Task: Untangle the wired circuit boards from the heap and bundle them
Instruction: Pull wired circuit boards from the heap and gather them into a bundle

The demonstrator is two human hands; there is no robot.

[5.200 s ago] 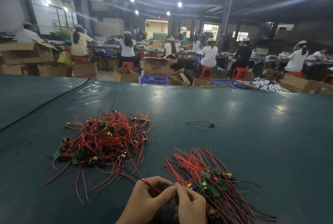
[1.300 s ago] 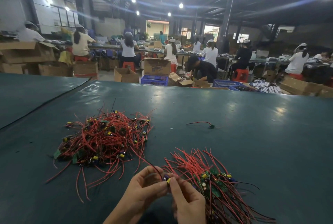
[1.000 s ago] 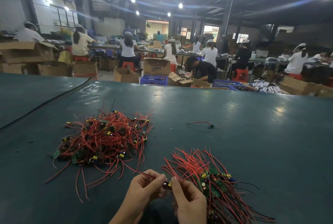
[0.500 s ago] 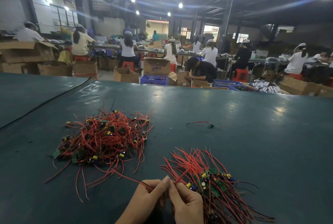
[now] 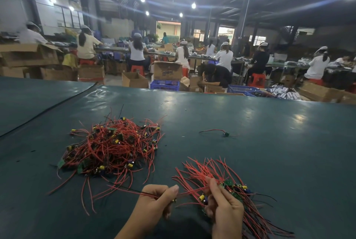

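A tangled heap of small green circuit boards with red wires lies left of centre on the dark green table. To its right, near me, a sorted bundle of boards lies with its red wires fanned away from me. My left hand pinches one wired board, whose red and black wires trail left toward the heap. My right hand rests on the near end of the bundle, fingers curled round its boards and wires.
One stray wired board lies alone further back on the table. Beyond the table's far edge are cardboard boxes, blue crates and several seated workers at long benches. A seam runs across the table's left part.
My hands have parted: the left one drew the single board's wires out leftward, while the right one moved onto the bundle. The heap has kept its place.
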